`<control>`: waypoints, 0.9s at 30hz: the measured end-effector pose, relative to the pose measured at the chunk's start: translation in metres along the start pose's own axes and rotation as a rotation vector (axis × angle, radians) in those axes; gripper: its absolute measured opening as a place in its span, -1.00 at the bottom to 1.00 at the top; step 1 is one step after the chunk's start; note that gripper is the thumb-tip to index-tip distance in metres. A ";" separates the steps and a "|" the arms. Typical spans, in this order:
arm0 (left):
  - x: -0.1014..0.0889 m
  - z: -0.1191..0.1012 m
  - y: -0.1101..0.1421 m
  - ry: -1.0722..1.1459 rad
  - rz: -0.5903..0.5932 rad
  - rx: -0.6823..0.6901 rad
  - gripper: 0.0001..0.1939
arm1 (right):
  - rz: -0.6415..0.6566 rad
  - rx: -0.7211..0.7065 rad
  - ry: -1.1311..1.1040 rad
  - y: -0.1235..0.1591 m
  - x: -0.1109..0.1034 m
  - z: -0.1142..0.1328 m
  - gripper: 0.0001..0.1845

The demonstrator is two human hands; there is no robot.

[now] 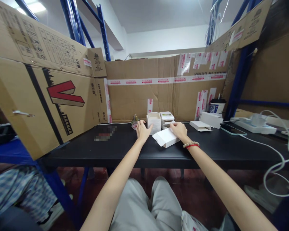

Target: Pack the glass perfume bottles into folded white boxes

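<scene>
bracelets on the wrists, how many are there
2: a beaded bracelet and a red bracelet, side by side on the wrist of the right hand. None shows at the left hand.

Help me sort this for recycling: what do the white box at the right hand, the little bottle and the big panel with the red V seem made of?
White box: thin card, smooth, matt, with a folded flap.
Bottle: see-through and shiny, so glass or clear plastic.
Panel: dull brown cardboard, probably corrugated, with print and fold creases.
</scene>
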State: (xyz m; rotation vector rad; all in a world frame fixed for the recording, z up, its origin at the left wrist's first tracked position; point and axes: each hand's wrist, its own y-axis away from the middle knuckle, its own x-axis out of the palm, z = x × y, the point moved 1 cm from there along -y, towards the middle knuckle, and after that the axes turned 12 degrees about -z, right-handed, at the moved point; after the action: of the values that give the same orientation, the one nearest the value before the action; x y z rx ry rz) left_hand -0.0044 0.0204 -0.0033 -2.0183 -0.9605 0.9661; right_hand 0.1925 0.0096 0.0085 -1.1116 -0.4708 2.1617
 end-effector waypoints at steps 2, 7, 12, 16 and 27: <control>-0.007 -0.006 0.000 0.020 -0.026 0.086 -0.72 | -0.018 -0.030 -0.035 0.001 0.002 0.001 -0.64; -0.014 -0.019 0.003 0.137 0.160 0.376 -0.79 | -0.025 -0.086 -0.098 0.001 0.006 0.002 -0.67; -0.003 -0.011 0.004 0.314 0.422 0.205 -0.53 | -0.019 -0.090 -0.098 0.001 0.008 0.002 -0.69; 0.009 -0.003 0.006 0.400 0.543 0.014 -0.44 | -0.009 -0.097 -0.057 0.001 0.007 0.003 -0.72; 0.014 -0.010 0.012 0.567 0.700 -0.080 -0.67 | 0.055 -0.111 -0.011 0.002 0.008 0.004 -0.73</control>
State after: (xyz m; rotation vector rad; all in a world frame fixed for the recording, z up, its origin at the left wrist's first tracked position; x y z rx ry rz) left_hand 0.0138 0.0237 -0.0124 -2.5503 0.0283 0.6087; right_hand 0.1851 0.0132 0.0047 -1.1858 -0.5775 2.2126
